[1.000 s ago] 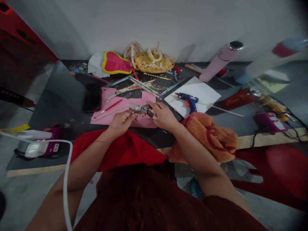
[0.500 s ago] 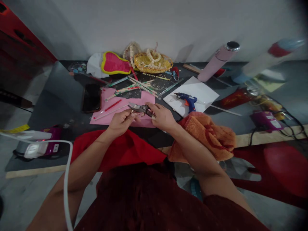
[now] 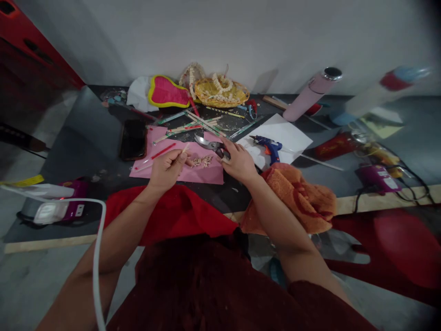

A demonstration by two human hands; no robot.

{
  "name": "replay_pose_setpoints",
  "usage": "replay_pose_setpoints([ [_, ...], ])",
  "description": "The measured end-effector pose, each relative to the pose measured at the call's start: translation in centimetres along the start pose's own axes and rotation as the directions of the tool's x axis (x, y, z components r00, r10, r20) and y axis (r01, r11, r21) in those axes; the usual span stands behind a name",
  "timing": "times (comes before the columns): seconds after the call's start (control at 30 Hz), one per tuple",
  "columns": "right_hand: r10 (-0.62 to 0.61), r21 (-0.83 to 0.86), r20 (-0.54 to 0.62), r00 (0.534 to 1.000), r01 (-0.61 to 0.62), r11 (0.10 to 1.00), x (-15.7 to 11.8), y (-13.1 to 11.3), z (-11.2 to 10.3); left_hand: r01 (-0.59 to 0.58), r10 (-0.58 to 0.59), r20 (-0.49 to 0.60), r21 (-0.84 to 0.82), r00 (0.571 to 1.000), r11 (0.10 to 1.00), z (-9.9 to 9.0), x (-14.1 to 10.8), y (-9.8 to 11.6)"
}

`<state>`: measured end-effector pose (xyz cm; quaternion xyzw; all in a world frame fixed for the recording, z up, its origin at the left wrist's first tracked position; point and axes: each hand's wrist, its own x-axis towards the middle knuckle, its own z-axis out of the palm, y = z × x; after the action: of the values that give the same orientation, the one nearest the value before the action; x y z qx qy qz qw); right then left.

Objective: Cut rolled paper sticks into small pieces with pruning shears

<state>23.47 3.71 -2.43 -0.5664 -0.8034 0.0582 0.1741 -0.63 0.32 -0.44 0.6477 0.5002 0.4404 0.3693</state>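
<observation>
My left hand [image 3: 167,168] is closed in a pinch on a thin pale wooden stick [image 3: 186,148], whose short end pokes out above the fingertips. My right hand [image 3: 239,161] is wrapped round the handles of pruning shears [image 3: 206,144]; their metal blades point left, a little apart from the stick. Below the blades, a small heap of cut wooden pieces [image 3: 202,161] lies on pink paper [image 3: 210,176]. A red stick [image 3: 164,151] rests on the paper to the left. Behind it, several paper-wrapped chopsticks [image 3: 193,125] lie crossed.
A phone [image 3: 133,139] lies left of the paper. On the right are a blue glue gun [image 3: 270,146] on a white sheet [image 3: 292,131], an orange towel [image 3: 299,197] and a pink flask [image 3: 310,96]. A yellow wicker basket [image 3: 222,99] stands by the wall. A white cable [image 3: 97,257] crosses my left arm.
The shears have moved away from my left hand, up and to the right. My left hand has shifted slightly left with the stick, and the heap of cut pieces now shows.
</observation>
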Motion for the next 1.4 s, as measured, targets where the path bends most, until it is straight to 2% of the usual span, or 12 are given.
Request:
replay_pose_setpoints([
  [0.17, 0.175, -0.117, -0.019, 0.984, -0.176, 0.977, 0.1, 0.5, 0.6, -0.016, 0.006, 0.089, 0.116, 0.996, 0.993, 0.4, -0.2, 0.3],
  [0.33, 0.184, -0.165, -0.028, 0.983, -0.186, 0.969, 0.1, 1.1, 1.1, -0.083, 0.064, 0.135, 0.14, 0.989, 0.987, 0.8, -0.4, -0.1],
  [0.6, 0.202, -0.132, -0.002, 0.979, -0.201, 0.971, 0.0, 0.5, 0.5, -0.112, 0.056, 0.181, 0.314, 0.982, 0.943, 0.8, -0.6, -0.2],
  [0.67, 0.163, -0.085, -0.058, 0.985, -0.168, 0.982, 0.0, 0.1, 0.1, -0.145, 0.082, 0.197, 0.329, 0.977, 0.933, 0.9, -0.6, -0.2],
  [0.77, -0.009, 0.143, -0.157, 0.987, 0.032, 0.989, -0.3, -0.9, -0.4, -0.178, 0.099, 0.222, 0.37, 0.97, 0.912, 1.0, -0.6, -0.2],
  [0.83, -0.107, 0.381, -0.156, 0.982, 0.16, 0.911, -0.6, -1.8, -0.7, -0.191, 0.092, 0.25, 0.407, 0.964, 0.893, 1.0, -0.6, -0.2],
  [0.87, -0.141, 0.491, -0.114, 0.984, 0.179, 0.853, -0.8, -2.2, -0.8, -0.194, 0.086, 0.264, 0.42, 0.961, 0.886, 1.1, -0.6, -0.2],
  [1.0, -0.251, 0.76, 0.156, 0.955, 0.046, 0.648, -1.6, -3.4, -0.6, -0.224, 0.093, 0.295, 0.452, 0.951, 0.864, 1.3, -0.6, -0.5],
  [1.07, -0.29, 0.816, 0.254, 0.923, -0.044, 0.576, -1.7, -3.5, -0.3, -0.257, 0.103, 0.324, 0.476, 0.94, 0.841, 1.3, -0.8, -0.5],
  [1.17, -0.318, 0.851, 0.32, 0.892, -0.123, 0.511, -1.8, -3.5, 0.0, -0.292, 0.112, 0.37, 0.476, 0.922, 0.829, 1.3, -0.9, -0.5],
  [1.27, -0.319, 0.878, 0.333, 0.887, -0.168, 0.449, -1.8, -3.6, 0.2, -0.301, 0.123, 0.377, 0.461, 0.918, 0.835, 1.3, -1.0, -0.3],
  [1.4, -0.292, 0.915, 0.347, 0.891, -0.255, 0.312, -2.0, -4.2, 0.4, -0.302, 0.134, 0.367, 0.452, 0.921, 0.839, 1.2, -1.0, -0.1],
])
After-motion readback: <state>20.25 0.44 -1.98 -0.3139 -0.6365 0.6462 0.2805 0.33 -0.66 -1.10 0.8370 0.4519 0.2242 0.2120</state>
